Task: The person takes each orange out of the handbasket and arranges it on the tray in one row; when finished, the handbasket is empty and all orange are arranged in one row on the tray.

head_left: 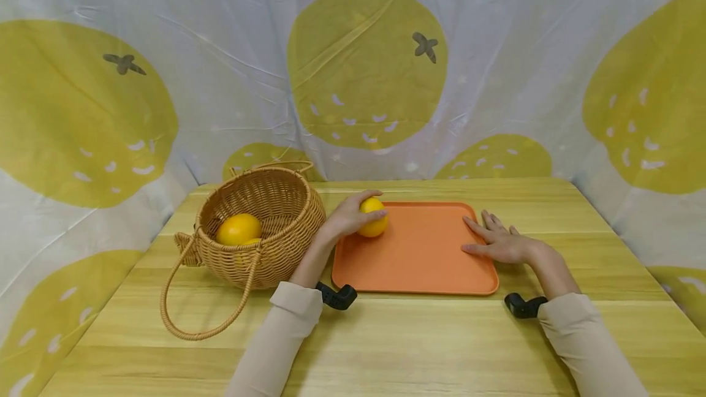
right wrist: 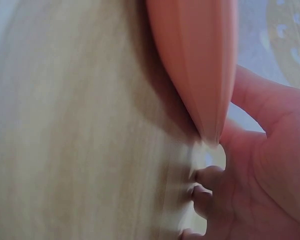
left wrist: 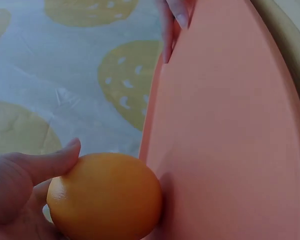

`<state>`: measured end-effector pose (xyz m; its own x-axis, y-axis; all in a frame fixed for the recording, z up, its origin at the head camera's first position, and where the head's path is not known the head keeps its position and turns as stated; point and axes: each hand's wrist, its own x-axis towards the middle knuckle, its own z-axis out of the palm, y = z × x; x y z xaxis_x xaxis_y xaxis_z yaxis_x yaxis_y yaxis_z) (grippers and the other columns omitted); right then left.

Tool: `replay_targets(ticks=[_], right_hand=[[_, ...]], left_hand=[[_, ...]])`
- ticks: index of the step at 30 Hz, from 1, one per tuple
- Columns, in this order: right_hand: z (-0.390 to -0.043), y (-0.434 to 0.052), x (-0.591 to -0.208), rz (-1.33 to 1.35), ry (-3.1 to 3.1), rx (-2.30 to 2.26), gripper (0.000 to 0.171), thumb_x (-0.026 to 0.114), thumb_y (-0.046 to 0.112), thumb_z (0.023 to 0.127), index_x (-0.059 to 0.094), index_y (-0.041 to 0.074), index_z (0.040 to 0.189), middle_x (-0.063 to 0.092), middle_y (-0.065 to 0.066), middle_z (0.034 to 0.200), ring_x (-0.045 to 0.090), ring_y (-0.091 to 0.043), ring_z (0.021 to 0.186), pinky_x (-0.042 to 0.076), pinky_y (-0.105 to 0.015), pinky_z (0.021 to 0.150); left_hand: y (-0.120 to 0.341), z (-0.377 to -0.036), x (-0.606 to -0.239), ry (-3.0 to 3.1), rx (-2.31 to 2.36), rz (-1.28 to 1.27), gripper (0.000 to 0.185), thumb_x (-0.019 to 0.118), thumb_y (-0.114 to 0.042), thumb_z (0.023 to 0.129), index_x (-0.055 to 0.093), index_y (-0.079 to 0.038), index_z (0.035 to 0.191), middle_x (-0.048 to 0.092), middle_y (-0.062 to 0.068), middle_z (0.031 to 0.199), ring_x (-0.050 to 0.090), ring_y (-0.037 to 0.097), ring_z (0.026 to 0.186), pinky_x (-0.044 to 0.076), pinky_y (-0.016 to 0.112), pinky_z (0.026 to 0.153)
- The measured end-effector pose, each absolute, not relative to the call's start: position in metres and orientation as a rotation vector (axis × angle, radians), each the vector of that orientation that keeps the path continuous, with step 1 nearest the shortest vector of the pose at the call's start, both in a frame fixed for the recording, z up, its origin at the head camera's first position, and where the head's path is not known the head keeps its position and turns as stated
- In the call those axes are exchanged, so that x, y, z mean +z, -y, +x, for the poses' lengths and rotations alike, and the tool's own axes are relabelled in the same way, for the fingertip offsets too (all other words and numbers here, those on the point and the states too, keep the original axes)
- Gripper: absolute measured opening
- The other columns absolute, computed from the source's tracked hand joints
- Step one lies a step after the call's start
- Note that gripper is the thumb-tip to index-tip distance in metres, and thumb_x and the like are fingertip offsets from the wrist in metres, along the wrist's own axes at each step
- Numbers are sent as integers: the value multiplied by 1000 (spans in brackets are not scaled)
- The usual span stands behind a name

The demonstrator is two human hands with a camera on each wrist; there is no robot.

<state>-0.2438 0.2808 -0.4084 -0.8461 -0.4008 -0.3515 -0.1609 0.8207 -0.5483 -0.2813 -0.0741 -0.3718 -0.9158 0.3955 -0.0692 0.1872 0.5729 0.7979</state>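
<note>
My left hand (head_left: 353, 216) holds an orange (head_left: 372, 217) between thumb and fingers, over the left end of an orange-coloured tray (head_left: 419, 256). In the left wrist view the smooth, round orange (left wrist: 107, 197) sits close beside the tray's surface; whether it touches is unclear. At the tray's right edge my right hand (head_left: 504, 244) lies with spread fingers, thumb and forefinger over the rim and the others on the table side. The right wrist view shows this hand (right wrist: 260, 160) next to the tray's edge (right wrist: 200, 65). No other fruit lies on the tray.
Left of the tray stands a wicker basket (head_left: 287, 250) tilted toward me, with an orange (head_left: 239, 229) and part of another inside. Its front handle (head_left: 201, 334) hangs down onto the wooden table (head_left: 430, 348). A fruit-print cloth (head_left: 496, 78) hangs behind the table.
</note>
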Motion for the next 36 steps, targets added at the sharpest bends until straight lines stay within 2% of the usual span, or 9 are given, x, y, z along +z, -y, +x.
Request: replay_targets(ticks=[2, 5, 9, 13, 17, 21, 25, 30, 36], right_hand=[[-243, -281, -409, -418, -2544, -709, 94, 57, 54, 102, 8, 6, 167, -20, -34, 166, -19, -56, 153, -16, -78, 113], [-244, -282, -412, -425, -2543, -721, 94, 56, 55, 102, 8, 5, 166, -21, -34, 166, -20, -56, 152, -17, -78, 113], [-243, -283, -415, -431, -2531, -749, 96, 55, 57, 102, 7, 4, 166, -23, -34, 165, -22, -55, 152, -19, -78, 112], [-242, -282, -414, -427, -2526, -751, 96, 56, 56, 102, 7, 4, 166, -23, -33, 166, -22, -55, 152, -19, -77, 112], [-242, -280, -412, -423, -2539, -726, 95, 58, 54, 102, 8, 5, 166, -21, -34, 166, -20, -55, 152, -17, -77, 113], [-243, -278, -410, -423, -2544, -711, 94, 59, 51, 102, 8, 6, 167, -20, -34, 166, -18, -56, 153, -15, -78, 113], [-243, -278, -410, -425, -2543, -711, 94, 59, 53, 102, 8, 6, 167, -20, -34, 166, -19, -56, 153, -15, -78, 113], [-244, -282, -412, -441, -2530, -761, 96, 57, 57, 101, 7, 7, 167, -23, -33, 166, -23, -54, 152, -19, -77, 112], [-245, -284, -413, -442, -2535, -764, 95, 58, 56, 101, 7, 10, 167, -23, -31, 167, -23, -53, 153, -19, -77, 112]], left_hand=[[70, -284, -376, -2614, 1259, 493, 56, 67, -28, 102, 51, -14, 153, 54, 20, 147, 59, 32, 117, 51, 39, 93], [64, -286, -382, -2645, 1337, 485, 55, 70, -26, 100, 54, -13, 151, 53, 23, 144, 56, 34, 120, 52, 43, 96], [59, -289, -392, -2683, 1462, 481, 45, 72, -27, 99, 64, -11, 140, 58, 20, 136, 58, 32, 116, 54, 40, 91], [59, -291, -398, -2723, 1447, 491, 33, 67, -33, 102, 70, -12, 127, 63, 16, 129, 60, 29, 108, 52, 37, 85], [64, -289, -395, -2746, 1364, 389, 37, 63, -45, 102, 71, -15, 122, 66, 13, 125, 62, 28, 102, 52, 38, 81], [69, -287, -391, -2760, 1276, 294, 47, 59, -53, 102, 70, -17, 129, 66, 14, 135, 64, 32, 113, 54, 45, 90], [71, -288, -387, -2783, 1171, 253, 55, 55, -58, 102, 69, -16, 133, 64, 13, 142, 60, 35, 127, 50, 49, 103], [66, -290, -391, -2861, 1269, 252, 50, 59, -50, 103, 69, -12, 135, 64, 17, 140, 59, 37, 130, 48, 53, 107], [58, -294, -402, -3013, 1505, 317, 32, 66, -34, 102, 83, -7, 104, 77, 14, 112, 68, 33, 115, 51, 50, 105]])
